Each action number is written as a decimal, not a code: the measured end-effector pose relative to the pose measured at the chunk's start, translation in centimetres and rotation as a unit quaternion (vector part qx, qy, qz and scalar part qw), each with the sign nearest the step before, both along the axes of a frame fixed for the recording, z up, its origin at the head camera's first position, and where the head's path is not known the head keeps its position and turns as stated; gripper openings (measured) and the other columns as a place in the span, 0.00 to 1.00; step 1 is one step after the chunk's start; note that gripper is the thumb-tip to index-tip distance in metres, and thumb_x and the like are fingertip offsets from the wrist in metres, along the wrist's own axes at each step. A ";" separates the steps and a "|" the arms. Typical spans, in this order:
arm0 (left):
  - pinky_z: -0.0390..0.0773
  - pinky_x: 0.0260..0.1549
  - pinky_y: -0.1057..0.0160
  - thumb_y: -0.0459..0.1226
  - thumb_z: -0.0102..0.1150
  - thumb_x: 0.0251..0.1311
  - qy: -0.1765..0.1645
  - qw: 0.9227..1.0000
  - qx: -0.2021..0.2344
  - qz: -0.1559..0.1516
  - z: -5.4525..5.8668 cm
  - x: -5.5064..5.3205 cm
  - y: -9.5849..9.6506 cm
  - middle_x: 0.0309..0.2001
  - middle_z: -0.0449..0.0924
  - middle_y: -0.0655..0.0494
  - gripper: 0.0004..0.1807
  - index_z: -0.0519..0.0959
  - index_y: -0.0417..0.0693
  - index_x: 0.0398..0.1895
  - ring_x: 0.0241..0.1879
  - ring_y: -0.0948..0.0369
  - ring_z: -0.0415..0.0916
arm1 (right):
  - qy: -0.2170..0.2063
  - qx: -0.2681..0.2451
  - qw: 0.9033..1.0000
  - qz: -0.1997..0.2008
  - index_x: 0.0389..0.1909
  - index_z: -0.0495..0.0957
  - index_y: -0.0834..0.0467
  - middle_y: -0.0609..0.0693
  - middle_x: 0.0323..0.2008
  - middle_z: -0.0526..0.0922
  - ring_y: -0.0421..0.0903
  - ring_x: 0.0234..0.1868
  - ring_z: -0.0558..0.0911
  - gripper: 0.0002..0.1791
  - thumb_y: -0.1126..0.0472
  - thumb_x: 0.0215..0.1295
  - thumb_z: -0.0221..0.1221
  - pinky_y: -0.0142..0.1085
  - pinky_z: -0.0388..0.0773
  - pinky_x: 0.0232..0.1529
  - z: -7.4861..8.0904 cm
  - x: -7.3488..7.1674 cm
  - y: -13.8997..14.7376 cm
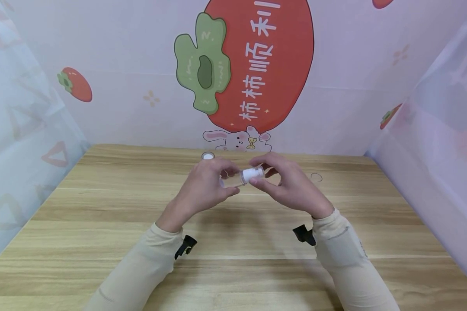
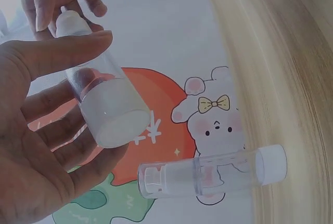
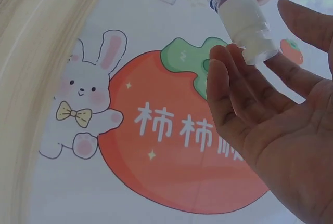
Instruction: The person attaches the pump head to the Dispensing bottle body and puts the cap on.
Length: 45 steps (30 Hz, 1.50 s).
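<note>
A clear bottle (image 2: 117,104) with a white base and a white pump top (image 3: 244,24) is held tilted above the table, its pump end toward the right. My left hand (image 1: 208,185) grips its clear body between the thumb and the fingers. The right hand (image 1: 289,181) is at the pump end. Its fingertips are right at the white pump top, and its thumb (image 3: 312,21) stands apart from it in the right wrist view. A second clear bottle (image 2: 223,174) with a white base stands upright on the table, beyond the left hand.
A thin clear ring outline (image 1: 316,177) shows on the wood-grain table (image 1: 249,259), to the right of the right hand. Behind the table hangs a pale backdrop (image 1: 132,116) printed with a big persimmon and a rabbit. Pale cloth sides (image 1: 443,142) flank the table.
</note>
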<state>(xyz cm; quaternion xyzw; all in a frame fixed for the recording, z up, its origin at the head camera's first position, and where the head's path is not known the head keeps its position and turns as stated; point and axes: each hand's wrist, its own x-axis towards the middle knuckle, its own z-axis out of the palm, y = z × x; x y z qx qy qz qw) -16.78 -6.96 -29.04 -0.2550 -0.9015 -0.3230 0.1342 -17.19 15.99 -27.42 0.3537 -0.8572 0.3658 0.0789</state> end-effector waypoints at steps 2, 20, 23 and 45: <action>0.81 0.40 0.58 0.35 0.82 0.45 -0.014 1.000 0.005 -0.001 0.0 0.0 0.0 0.41 0.87 0.54 0.21 0.87 0.43 0.45 0.38 0.57 0.82 | 0.011 0.000 1.000 0.011 0.56 0.79 0.58 0.45 0.50 0.82 0.44 0.45 0.81 0.21 0.63 0.63 0.70 0.41 0.80 0.50 0.0 0.0 0.0; 0.80 0.40 0.59 0.35 0.80 0.47 -0.062 0.998 0.022 -0.020 0.1 0.0 0.0 0.40 0.86 0.56 0.20 0.87 0.44 0.45 0.38 0.56 0.82 | 0.019 0.002 0.999 0.032 0.52 0.82 0.58 0.45 0.45 0.82 0.42 0.43 0.81 0.18 0.72 0.61 0.68 0.40 0.83 0.47 -0.3 -0.2 -0.1; 0.80 0.40 0.59 0.35 0.80 0.47 -0.054 0.998 0.016 -0.017 0.1 0.0 0.0 0.40 0.87 0.56 0.19 0.87 0.44 0.45 0.38 0.57 0.82 | 0.017 0.003 1.000 0.026 0.51 0.82 0.58 0.45 0.45 0.82 0.43 0.43 0.81 0.17 0.72 0.61 0.68 0.40 0.82 0.47 -0.4 -0.2 -0.2; 0.82 0.36 0.55 0.32 0.81 0.45 0.090 0.994 -0.057 0.024 0.2 0.6 0.4 0.42 0.86 0.55 0.20 0.87 0.47 0.45 0.40 0.57 0.82 | -0.016 -0.001 1.000 -0.003 0.51 0.83 0.57 0.44 0.41 0.83 0.43 0.40 0.79 0.11 0.62 0.71 0.63 0.39 0.82 0.42 -0.5 -0.2 -0.6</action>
